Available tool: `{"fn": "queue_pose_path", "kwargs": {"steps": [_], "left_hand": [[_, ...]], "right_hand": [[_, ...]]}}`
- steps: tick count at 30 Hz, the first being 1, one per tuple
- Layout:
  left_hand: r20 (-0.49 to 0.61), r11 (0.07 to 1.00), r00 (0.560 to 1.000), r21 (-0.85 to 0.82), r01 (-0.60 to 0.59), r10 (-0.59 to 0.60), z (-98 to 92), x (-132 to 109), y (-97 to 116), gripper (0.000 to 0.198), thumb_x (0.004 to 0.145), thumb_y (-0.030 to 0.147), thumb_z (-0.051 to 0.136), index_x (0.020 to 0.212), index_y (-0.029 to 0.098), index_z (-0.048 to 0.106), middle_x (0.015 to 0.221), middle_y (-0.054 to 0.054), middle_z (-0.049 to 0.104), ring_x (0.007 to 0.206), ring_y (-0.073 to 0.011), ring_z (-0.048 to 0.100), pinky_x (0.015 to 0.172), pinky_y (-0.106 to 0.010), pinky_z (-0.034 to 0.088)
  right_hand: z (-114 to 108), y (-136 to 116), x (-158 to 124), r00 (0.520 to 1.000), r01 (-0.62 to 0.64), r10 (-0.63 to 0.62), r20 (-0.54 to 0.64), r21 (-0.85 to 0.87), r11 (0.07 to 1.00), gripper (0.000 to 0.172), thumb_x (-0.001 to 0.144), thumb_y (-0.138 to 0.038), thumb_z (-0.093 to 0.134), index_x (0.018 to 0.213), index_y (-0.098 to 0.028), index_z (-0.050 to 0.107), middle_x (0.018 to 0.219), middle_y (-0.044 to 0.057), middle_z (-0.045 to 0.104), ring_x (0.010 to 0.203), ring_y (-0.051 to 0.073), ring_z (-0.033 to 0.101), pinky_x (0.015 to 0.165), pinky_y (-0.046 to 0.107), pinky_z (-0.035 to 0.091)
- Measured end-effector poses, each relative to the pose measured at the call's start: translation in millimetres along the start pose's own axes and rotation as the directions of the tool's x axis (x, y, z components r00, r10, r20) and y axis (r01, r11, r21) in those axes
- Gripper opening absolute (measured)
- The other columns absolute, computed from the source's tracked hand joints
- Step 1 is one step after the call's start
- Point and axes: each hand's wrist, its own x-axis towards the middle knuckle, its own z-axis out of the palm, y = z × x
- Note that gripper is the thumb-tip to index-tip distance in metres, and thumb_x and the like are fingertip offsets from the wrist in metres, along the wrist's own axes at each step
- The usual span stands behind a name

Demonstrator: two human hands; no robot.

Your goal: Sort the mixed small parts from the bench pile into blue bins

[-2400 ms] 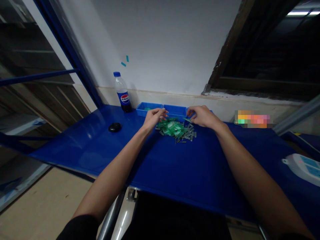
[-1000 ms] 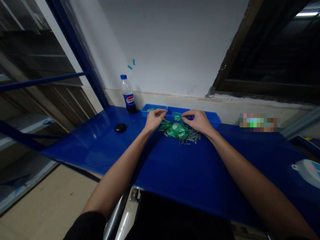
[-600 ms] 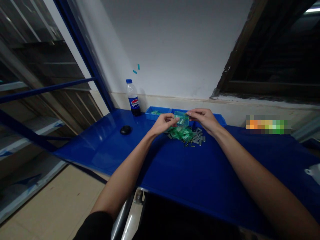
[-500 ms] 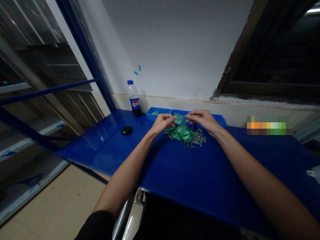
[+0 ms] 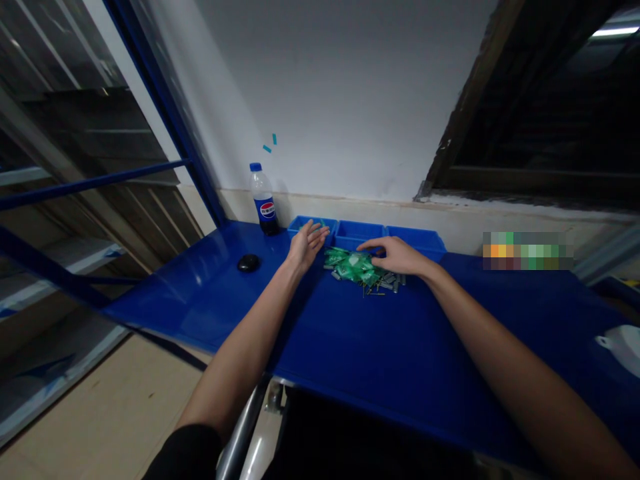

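A heap of small green packets (image 5: 353,265) and grey metal parts (image 5: 389,282) lies on the blue table (image 5: 350,333) near the wall. My left hand (image 5: 306,242) is open, fingers spread, hovering at the edge of the leftmost blue bin (image 5: 306,225) and holding nothing I can see. My right hand (image 5: 396,255) rests on the right side of the heap, fingers stretched out over the packets. Two more blue bins (image 5: 356,231) (image 5: 417,237) stand in a row behind the heap.
A cola bottle (image 5: 263,200) stands by the wall left of the bins. A black puck-like object (image 5: 248,263) lies on the table further left. A white device (image 5: 620,343) sits at the table's right edge. Blue shelving frames the left side.
Both hands held one green packet above the heap; now the packet is gone from them. My left hand moved to the left bin and opened. My right hand dropped onto the heap.
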Motion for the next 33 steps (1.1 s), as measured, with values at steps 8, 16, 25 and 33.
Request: {"fn": "queue_pose_path", "kwargs": {"steps": [8, 16, 25, 33], "left_hand": [[0.065, 0.943, 0.980, 0.266, -0.200, 0.189, 1.6, 1, -7, 0.029, 0.087, 0.036, 0.066, 0.110, 0.017, 0.066, 0.106, -0.012, 0.077, 0.094, -0.0181, 0.075, 0.081, -0.027, 0.056], [0.364, 0.654, 0.872, 0.579, -0.487, 0.327, 14.2, -12, -11, 0.029, 0.084, 0.042, 0.070, 0.096, 0.016, 0.077, 0.102, -0.011, 0.078, 0.098, -0.0236, 0.072, 0.080, -0.031, 0.054], [0.604, 0.495, 0.770, 0.615, -0.614, 0.204, 17.9, -24, -16, 0.035, 0.087, 0.048, 0.070, 0.094, 0.015, 0.077, 0.091, -0.009, 0.077, 0.081, -0.0193, 0.069, 0.074, -0.030, 0.051], [0.527, 0.678, 0.833, 0.551, -0.486, 0.169, 20.3, -22, -8, 0.032, 0.084, 0.044, 0.069, 0.068, 0.016, 0.070, 0.069, -0.004, 0.069, 0.063, -0.0136, 0.058, 0.061, -0.026, 0.044]], "right_hand": [[8, 2, 1, 0.999, 0.038, -0.039, -0.030, -0.038, 0.999, 0.040, 0.081, -0.012, 0.061, 0.110, -0.029, 0.083, 0.106, 0.003, 0.082, 0.091, 0.027, 0.075, 0.088, 0.043, 0.056], [2, 6, 1, 0.981, 0.056, -0.062, -0.185, -0.034, 0.998, 0.021, 0.089, -0.024, 0.067, 0.099, -0.030, 0.084, 0.105, 0.005, 0.082, 0.102, 0.030, 0.074, 0.096, 0.047, 0.053], [3, 11, 8, 0.918, 0.063, 0.134, -0.373, 0.471, 0.880, 0.027, 0.079, -0.043, 0.079, 0.095, -0.021, 0.077, 0.088, 0.007, 0.080, 0.081, 0.024, 0.075, 0.083, 0.043, 0.060], [5, 7, 5, 0.950, -0.014, 0.168, -0.263, 0.503, 0.864, 0.043, 0.081, -0.038, 0.079, 0.120, -0.024, 0.068, 0.085, 0.005, 0.078, 0.080, 0.024, 0.076, 0.078, 0.039, 0.060]]}}
